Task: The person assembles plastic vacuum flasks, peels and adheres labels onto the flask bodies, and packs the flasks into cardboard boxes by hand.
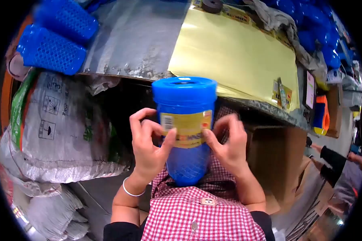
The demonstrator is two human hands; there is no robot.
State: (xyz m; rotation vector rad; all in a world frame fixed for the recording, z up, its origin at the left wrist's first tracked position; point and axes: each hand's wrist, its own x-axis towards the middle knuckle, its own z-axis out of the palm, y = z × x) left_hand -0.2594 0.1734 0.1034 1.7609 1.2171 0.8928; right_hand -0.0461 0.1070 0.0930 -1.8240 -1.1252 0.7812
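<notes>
A blue plastic jar (187, 164) with a broad round lid (185, 91) and a diamond-patterned wall stands upright between my thighs. Around its front lies a yellow printed label (185, 127) with a barcode at the left. My left hand (149, 140) is closed at the label's left end, thumb pressed on it and fingers curled beside the jar. On the other side my right hand (230, 142) has its thumb on the label's right end, its curled fingers slightly blurred. The far side of the jar is hidden.
Yellow label sheets (229, 52) and a scraped metal sheet (132, 36) cover the table ahead. More blue containers (54, 50) stand at the left, above a large printed sack (56, 124). A cardboard box (275, 160) is at my right; another person's arm (332, 158) shows beyond.
</notes>
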